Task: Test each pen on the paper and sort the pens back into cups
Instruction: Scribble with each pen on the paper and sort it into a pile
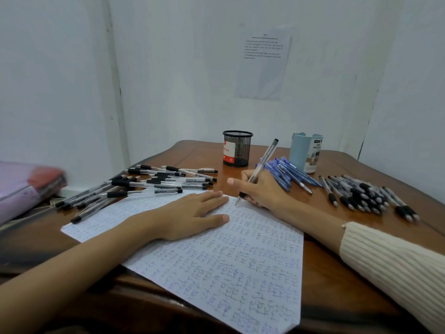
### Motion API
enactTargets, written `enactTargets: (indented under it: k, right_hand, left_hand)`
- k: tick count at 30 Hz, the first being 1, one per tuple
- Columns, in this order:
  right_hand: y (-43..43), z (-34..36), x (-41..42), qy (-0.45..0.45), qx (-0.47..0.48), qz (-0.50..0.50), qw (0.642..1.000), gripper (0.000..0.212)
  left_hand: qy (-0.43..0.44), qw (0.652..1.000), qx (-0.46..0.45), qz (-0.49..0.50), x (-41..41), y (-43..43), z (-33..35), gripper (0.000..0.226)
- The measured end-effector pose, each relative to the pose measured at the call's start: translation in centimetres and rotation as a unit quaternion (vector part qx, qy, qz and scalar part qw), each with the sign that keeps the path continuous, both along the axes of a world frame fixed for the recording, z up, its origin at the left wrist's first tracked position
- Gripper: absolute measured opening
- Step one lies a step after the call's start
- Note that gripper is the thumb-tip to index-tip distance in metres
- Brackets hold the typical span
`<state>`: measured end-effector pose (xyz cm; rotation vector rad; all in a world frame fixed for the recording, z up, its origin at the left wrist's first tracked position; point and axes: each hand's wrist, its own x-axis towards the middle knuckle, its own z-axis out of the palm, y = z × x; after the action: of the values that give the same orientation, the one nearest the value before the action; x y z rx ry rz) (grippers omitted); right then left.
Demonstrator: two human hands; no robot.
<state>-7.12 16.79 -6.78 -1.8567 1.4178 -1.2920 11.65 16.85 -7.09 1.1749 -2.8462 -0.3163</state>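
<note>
A white sheet of paper (240,273) covered with handwritten test words lies on the brown table (349,261). My left hand (187,213) lies flat on the paper, fingers straight, pressing it down. My right hand (260,189) grips a clear black-tipped pen (261,165) with its tip touching the paper's far edge. A black mesh cup (237,148) and a light blue cup (305,153) stand at the back. Black pens (154,184) lie piled at the left, blue pens (291,174) behind my right hand, and more black pens (366,194) at the right.
A pink and lilac bundle (26,184) sits off the table's left edge. A printed sheet (263,63) hangs on the white wall behind. The table's front edge runs close below the paper.
</note>
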Motion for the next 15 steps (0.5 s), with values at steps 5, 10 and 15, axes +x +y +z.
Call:
enactTargets:
  k: [5,10,15]
  right_hand:
    - [-0.03,-0.10,-0.09,-0.004,0.006,0.020,1.000,0.038]
    - [-0.58,-0.38,-0.05,0.032,-0.014,-0.002,0.999,0.042]
    - [-0.43,-0.43,-0.24,0.011,-0.001,0.007,1.000,0.040]
  left_hand:
    - [0.001,1.000,-0.002,-0.001,0.04,0.01,-0.03,0.073]
    - [0.004,1.000,-0.005,-0.002,0.02,-0.02,-0.03,0.076]
    - [0.006,1.000,-0.002,-0.001,0.04,0.04,0.00,0.077]
